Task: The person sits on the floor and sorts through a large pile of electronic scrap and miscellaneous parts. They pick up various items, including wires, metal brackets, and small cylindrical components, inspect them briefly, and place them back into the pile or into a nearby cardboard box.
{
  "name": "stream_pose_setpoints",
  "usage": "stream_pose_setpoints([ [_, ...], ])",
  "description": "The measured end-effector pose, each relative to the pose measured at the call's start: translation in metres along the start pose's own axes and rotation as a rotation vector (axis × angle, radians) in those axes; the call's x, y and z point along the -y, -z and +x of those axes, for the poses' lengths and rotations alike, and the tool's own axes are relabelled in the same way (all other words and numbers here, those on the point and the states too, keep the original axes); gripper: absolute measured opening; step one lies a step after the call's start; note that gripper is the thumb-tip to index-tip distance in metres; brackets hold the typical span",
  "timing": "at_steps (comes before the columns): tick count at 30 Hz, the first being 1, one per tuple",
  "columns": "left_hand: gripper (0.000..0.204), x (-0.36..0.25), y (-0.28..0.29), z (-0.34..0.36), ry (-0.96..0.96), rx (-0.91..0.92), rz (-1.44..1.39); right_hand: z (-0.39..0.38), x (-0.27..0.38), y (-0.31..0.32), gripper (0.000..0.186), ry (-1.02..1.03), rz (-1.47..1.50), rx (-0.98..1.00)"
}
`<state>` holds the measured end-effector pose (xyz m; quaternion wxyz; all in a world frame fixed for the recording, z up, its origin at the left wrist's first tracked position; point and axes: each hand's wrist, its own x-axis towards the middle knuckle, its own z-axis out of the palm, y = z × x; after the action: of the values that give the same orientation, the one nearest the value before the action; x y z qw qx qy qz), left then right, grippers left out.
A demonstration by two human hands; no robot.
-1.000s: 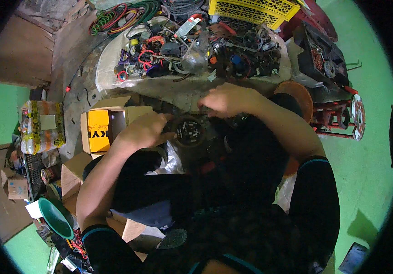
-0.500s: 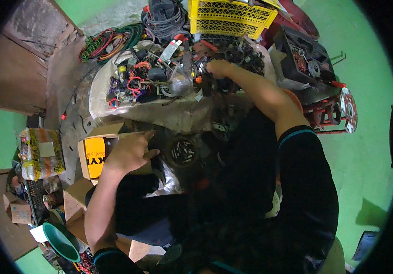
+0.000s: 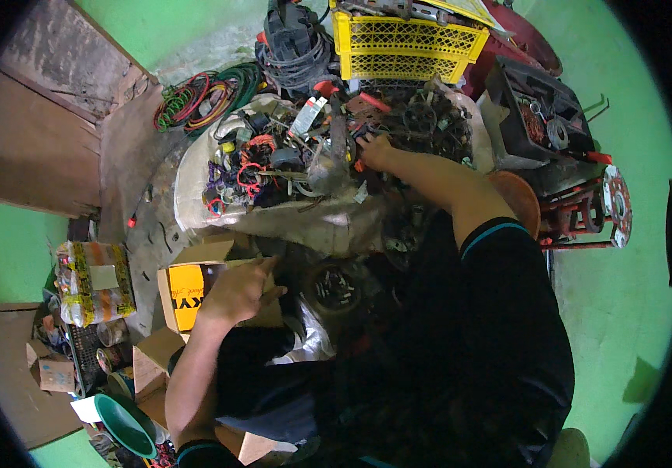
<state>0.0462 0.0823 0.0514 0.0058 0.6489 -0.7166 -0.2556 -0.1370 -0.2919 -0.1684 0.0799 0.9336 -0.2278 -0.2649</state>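
Lowest in the frame, at lower left, the left hand [image 3: 236, 292] rests on the open flap of a yellow and brown cardboard box [image 3: 195, 292]. Its fingers [image 3: 267, 296] are loosely curled together over the box edge, pressing down, not clamped on anything. Just right of it, near the middle of the frame, sits a round dark motor part [image 3: 334, 287] with small pieces inside it; the hand lies near it without touching.

Farther up, at upper centre, the right arm stretches out and the right hand [image 3: 373, 150] reaches into the heap of wires and metal parts [image 3: 289, 160] that lies on a pale sheet. The fingertips are buried among the parts, so I cannot tell whether they are apart or closed on something. The piece being felt for lies there, just under that hand, at the heap's right side.

Beyond the heap stands a yellow plastic crate [image 3: 406, 45], with coils of red and green cable [image 3: 203, 93] at upper left.

To do this well, I judge the left hand should keep bracing on the box while the right picks out one piece slowly, so tangled wires do not drag neighbours off the sheet.
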Motion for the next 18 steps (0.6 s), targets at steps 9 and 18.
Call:
stream_pose_setpoints([
  [9, 0.059, -0.003, 0.001, -0.004, 0.006, -0.021, -0.007, 0.025, 0.007, -0.011, 0.034, -0.121, -0.260, 0.006],
  [18, 0.058, -0.008, 0.006, -0.010, 0.101, 0.097, -0.054, 0.013, -0.001, -0.027, 0.021, -0.124, -0.393, -0.293],
])
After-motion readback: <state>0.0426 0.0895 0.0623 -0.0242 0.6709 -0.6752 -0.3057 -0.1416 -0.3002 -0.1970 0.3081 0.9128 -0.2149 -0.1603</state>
